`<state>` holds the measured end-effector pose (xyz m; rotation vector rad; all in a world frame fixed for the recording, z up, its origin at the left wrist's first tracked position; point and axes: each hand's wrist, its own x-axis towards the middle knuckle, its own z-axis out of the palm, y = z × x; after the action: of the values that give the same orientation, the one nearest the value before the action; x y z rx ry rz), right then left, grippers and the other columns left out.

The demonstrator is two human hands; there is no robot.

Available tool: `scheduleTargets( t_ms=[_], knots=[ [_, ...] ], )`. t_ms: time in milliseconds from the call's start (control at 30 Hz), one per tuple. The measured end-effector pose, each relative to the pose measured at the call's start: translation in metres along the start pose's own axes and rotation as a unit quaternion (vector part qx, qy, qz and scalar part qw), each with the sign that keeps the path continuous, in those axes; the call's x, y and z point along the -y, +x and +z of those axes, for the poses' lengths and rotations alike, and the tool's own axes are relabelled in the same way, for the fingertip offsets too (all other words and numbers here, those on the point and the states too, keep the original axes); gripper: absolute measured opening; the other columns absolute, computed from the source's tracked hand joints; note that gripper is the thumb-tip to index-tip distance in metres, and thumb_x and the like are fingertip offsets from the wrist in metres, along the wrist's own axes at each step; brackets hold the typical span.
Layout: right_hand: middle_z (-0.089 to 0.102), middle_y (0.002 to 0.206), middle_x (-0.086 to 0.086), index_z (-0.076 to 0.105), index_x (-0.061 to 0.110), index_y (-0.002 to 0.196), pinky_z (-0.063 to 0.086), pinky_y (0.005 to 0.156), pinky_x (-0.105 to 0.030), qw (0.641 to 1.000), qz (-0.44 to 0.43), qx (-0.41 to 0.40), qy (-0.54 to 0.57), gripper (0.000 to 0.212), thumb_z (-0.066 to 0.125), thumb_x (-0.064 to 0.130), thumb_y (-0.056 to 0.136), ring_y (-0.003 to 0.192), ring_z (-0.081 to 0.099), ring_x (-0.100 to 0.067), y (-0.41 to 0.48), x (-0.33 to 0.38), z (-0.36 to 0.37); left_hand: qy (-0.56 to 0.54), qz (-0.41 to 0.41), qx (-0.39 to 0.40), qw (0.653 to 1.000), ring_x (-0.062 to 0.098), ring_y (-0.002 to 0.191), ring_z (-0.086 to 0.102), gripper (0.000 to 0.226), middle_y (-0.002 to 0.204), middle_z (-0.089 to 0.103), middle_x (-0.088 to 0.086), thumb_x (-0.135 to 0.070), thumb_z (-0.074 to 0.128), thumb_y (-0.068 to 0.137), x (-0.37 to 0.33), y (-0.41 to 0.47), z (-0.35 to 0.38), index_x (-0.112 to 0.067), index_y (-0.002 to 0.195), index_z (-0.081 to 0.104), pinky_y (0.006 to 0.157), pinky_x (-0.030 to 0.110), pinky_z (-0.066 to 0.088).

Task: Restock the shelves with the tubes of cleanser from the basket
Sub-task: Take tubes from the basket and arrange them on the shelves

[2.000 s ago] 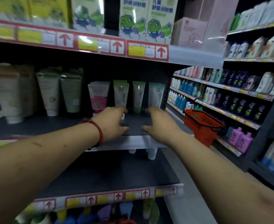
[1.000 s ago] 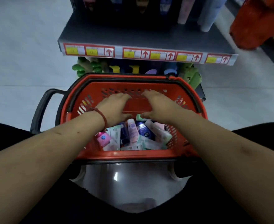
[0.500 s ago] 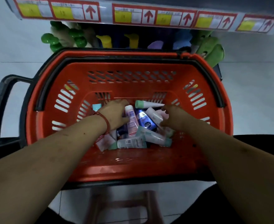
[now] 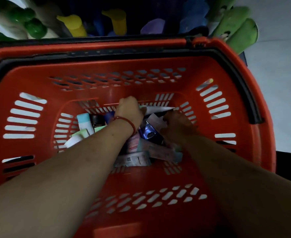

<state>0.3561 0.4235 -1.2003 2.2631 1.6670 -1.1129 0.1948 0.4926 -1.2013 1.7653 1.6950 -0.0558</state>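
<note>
One red basket (image 4: 38, 78); tubes of cleanser (image 4: 137, 158) heaped at centre. Left hand (image 4: 128, 110) curled round white tube (image 4: 158, 109) at pile's 12 o'clock; right hand (image 4: 178, 125) curled at 2 o'clock, hold unclear. Tubes likely light, soft, slick: grip mid-body, near cap.

One red basket (image 4: 241, 103). Two hands inside it, a left hand (image 4: 129, 109) and a right hand (image 4: 177, 124), and one red bracelet (image 4: 126, 120). A heap of tubes (image 4: 167, 152) on the basket floor, roughly ten; overlap and blur prevent an exact count. Among them: one long white tube (image 4: 158, 109), one dark blue tube (image 4: 149, 132), one pale blue tube (image 4: 83, 122), one barcode tube (image 4: 132, 159), one pink tube (image 4: 134, 143). Beyond the basket, bottle tops: two yellow tops (image 4: 72, 23), three dark green caps (image 4: 35, 28), at least two light green bottles (image 4: 244, 35), one purple top (image 4: 151, 26). Blue ones there are too dark to count.
</note>
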Motion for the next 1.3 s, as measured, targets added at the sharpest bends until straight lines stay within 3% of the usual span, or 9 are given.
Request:
scheduleTargets(
  t_ms=[200, 400, 533, 733, 800, 933, 1033, 1200, 1300],
  knots=[
    [0.054, 0.142, -0.009, 0.049, 0.01, 0.143, 0.041, 0.108, -0.036, 1.0, 0.0, 0.002, 0.022, 0.048, 0.056, 0.03, 0.1, 0.132, 0.051, -0.029, 0.0, 0.002, 0.013, 0.063, 0.123, -0.022, 0.99, 0.046, 0.094, 0.063, 0.042, 0.113, 0.061, 0.023, -0.021, 0.065, 0.088, 0.013, -0.009, 0.014, -0.009, 0.125, 0.05, 0.068, 0.048, 0.052],
    [0.057, 0.138, 0.0, 0.056, 0.025, 0.136, 0.046, 0.106, -0.038, 0.999, -0.031, 0.01, 0.03, 0.05, 0.069, 0.037, 0.089, 0.127, 0.055, -0.022, -0.008, -0.001, 0.013, 0.192, 0.161, 0.07, 0.966, 0.043, 0.103, 0.063, 0.054, 0.12, 0.062, 0.019, -0.02, 0.061, 0.089, 0.004, 0.0, 0.002, -0.013, 0.139, 0.042, 0.075, 0.042, 0.048],
    [0.049, 0.146, -0.004, 0.047, 0.023, 0.143, 0.04, 0.11, -0.042, 0.999, -0.042, 0.014, -0.014, 0.054, 0.061, 0.042, 0.094, 0.133, 0.048, -0.026, -0.014, 0.004, 0.004, 0.169, 0.132, 0.14, 0.967, 0.038, 0.104, 0.066, 0.036, 0.108, 0.069, 0.021, -0.036, 0.065, 0.087, 0.008, 0.001, -0.023, -0.013, 0.115, 0.067, 0.076, 0.029, 0.046],
    [0.061, 0.09, 0.003, 0.055, 0.022, 0.094, 0.043, 0.062, -0.029, 0.986, -0.005, -0.025, 0.167, 0.03, 0.079, 0.029, 0.077, 0.082, 0.061, -0.019, -0.024, 0.019, -0.02, -0.115, -0.054, 0.221, 0.967, 0.016, 0.056, 0.068, 0.017, 0.08, 0.074, 0.012, -0.02, 0.076, 0.088, 0.052, -0.039, -0.063, -0.011, 0.101, 0.071, 0.059, 0.031, 0.054],
    [0.063, 0.088, 0.002, 0.058, 0.022, 0.094, 0.046, 0.062, -0.028, 0.974, 0.008, -0.021, 0.227, 0.028, 0.08, 0.028, 0.077, 0.079, 0.062, -0.018, -0.029, 0.029, -0.032, -0.203, -0.08, 0.22, 0.951, 0.012, 0.056, 0.068, 0.01, 0.081, 0.071, 0.009, -0.014, 0.074, 0.089, 0.063, -0.06, -0.073, -0.012, 0.098, 0.068, 0.057, 0.027, 0.052],
    [0.071, 0.096, -0.011, 0.065, 0.009, 0.106, 0.059, 0.07, -0.034, 0.927, -0.003, -0.016, 0.374, 0.029, 0.079, 0.018, 0.082, 0.083, 0.07, -0.025, -0.051, 0.049, -0.053, -0.321, -0.066, 0.193, 0.925, 0.019, 0.082, 0.071, 0.014, 0.094, 0.075, 0.008, -0.014, 0.069, 0.092, 0.07, -0.095, -0.093, -0.01, 0.105, 0.067, 0.085, 0.038, 0.052],
    [0.074, 0.091, -0.017, 0.067, 0.002, 0.101, 0.06, 0.067, -0.04, 0.904, -0.025, -0.038, 0.425, 0.03, 0.081, 0.018, 0.08, 0.08, 0.073, -0.032, -0.075, 0.063, -0.069, -0.383, -0.045, 0.192, 0.903, 0.016, 0.081, 0.072, 0.013, 0.096, 0.075, 0.004, -0.018, 0.069, 0.091, 0.068, -0.117, -0.105, -0.015, 0.104, 0.066, 0.082, 0.033, 0.054],
    [0.076, 0.093, -0.008, 0.072, 0.007, 0.092, 0.054, 0.069, -0.03, 0.877, -0.087, -0.068, 0.469, 0.022, 0.082, 0.022, 0.08, 0.077, 0.071, -0.016, -0.118, 0.08, -0.101, -0.453, 0.008, 0.179, 0.873, 0.021, 0.094, 0.072, 0.077, 0.102, 0.075, 0.006, -0.051, 0.093, 0.052, 0.059, -0.148, -0.124, -0.013, 0.114, 0.066, 0.092, 0.039, 0.054],
    [0.076, 0.092, -0.012, 0.071, 0.005, 0.091, 0.05, 0.068, -0.037, 0.859, -0.108, -0.076, 0.495, 0.026, 0.082, 0.025, 0.078, 0.077, 0.068, -0.024, -0.139, 0.084, -0.115, -0.497, 0.042, 0.154, 0.853, 0.021, 0.091, 0.072, 0.082, 0.101, 0.074, 0.006, -0.055, 0.095, 0.041, 0.057, -0.163, -0.132, -0.016, 0.108, 0.067, 0.084, 0.035, 0.058]
  ],
)
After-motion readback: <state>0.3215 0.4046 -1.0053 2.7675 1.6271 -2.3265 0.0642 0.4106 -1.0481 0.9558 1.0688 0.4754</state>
